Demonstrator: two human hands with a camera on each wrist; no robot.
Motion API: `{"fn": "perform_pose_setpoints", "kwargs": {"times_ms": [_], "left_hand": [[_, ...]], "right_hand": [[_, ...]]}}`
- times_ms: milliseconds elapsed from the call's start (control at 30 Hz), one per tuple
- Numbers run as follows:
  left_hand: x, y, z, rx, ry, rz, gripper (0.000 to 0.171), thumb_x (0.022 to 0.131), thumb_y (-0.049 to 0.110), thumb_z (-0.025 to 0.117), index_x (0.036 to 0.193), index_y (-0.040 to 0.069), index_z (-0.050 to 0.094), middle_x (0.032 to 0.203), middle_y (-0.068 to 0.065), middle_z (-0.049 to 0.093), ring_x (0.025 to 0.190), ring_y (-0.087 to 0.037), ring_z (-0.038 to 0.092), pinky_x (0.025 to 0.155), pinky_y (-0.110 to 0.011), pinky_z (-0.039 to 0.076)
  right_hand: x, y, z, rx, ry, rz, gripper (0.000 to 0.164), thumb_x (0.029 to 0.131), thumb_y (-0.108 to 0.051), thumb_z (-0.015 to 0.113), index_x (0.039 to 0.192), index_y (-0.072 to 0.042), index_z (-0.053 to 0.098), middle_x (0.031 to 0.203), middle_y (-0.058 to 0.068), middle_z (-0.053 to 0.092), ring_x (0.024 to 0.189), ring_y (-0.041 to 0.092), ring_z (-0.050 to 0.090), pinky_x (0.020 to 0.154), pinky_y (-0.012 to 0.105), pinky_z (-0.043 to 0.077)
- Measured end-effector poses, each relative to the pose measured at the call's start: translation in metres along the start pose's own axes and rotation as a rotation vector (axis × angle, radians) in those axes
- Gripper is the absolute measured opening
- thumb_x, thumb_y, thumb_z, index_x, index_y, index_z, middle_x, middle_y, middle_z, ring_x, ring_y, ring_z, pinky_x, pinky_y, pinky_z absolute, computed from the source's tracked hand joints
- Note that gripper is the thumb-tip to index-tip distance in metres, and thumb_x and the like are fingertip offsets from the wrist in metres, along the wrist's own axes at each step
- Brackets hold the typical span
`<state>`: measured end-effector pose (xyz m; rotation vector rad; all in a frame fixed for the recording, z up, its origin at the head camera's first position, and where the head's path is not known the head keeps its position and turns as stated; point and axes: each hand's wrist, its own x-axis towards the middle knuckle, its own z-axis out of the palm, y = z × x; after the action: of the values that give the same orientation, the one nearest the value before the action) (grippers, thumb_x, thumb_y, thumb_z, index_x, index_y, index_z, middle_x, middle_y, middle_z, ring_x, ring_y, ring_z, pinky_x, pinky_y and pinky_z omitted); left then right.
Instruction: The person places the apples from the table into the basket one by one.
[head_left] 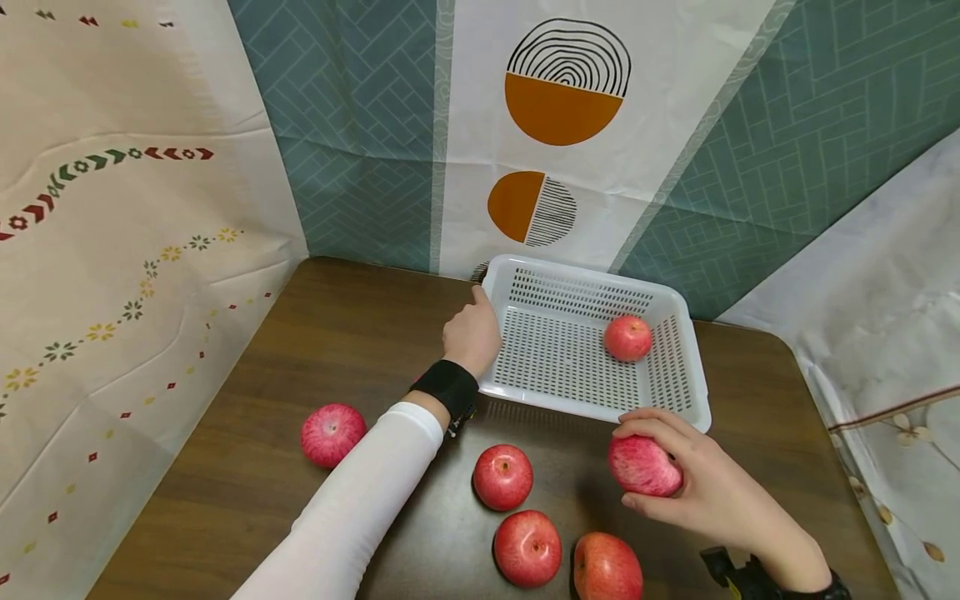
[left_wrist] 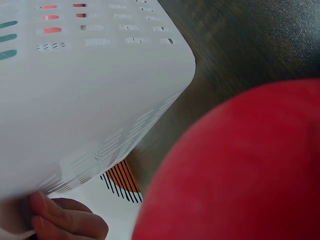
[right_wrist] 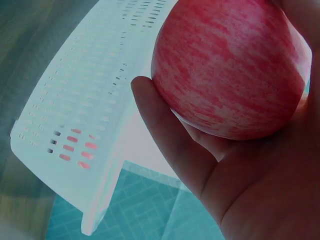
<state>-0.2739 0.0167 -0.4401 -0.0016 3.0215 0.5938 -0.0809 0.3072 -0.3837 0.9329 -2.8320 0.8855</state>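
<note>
A white perforated plastic basket (head_left: 566, 410) stands on the table, with one red apple (head_left: 627, 337) at its right end. My left hand (head_left: 472, 333) holds the basket's left rim, its fingers (left_wrist: 70, 218) curled at the edge in the left wrist view. My right hand (head_left: 693, 471) grips a streaked red apple (head_left: 645, 465) just outside the basket's front right corner. Thumb and fingers reach round this apple (right_wrist: 232, 70) in the right wrist view. A smooth red apple (left_wrist: 245, 170) fills the lower right of the left wrist view, mostly hidden behind the left wrist in the head view.
On the brown wooden table (head_left: 360, 333) lie more apples: one (head_left: 333, 435) left of the left forearm, two (head_left: 503, 477) in front of the basket, and another (head_left: 607, 567) at the bottom edge. A patterned curtain (head_left: 360, 142) hangs right behind the basket.
</note>
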Motion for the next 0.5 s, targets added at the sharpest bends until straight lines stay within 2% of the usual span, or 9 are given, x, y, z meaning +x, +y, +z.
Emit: {"fn": "perform_pose_setpoints", "kwargs": {"times_ms": [233,500], "left_hand": [[-0.0005,-0.0002,-0.0014,-0.007,-0.006,-0.008,0.076,0.104,0.02,0.064,0.165,-0.005,0.025,0.096,-0.018,0.075,0.069,-0.028,0.072,0.062,-0.044,0.06],[-0.0008,-0.0009,-0.0003,-0.011,0.002,0.002,0.075,0.105,0.019,0.063,0.164,-0.006,0.025,0.098,-0.019,0.075,0.072,-0.029,0.073,0.064,-0.045,0.061]], "right_hand": [[0.0,0.0013,-0.0044,-0.018,0.009,0.0,0.081,0.067,-0.02,0.104,0.137,-0.027,0.064,0.142,0.001,0.059,0.129,0.01,0.053,0.088,0.023,0.057],[0.005,0.0058,-0.0104,-0.026,0.033,-0.002,0.079,0.068,-0.018,0.104,0.136,-0.027,0.064,0.143,-0.007,0.057,0.129,0.01,0.054,0.089,0.021,0.055]]}}
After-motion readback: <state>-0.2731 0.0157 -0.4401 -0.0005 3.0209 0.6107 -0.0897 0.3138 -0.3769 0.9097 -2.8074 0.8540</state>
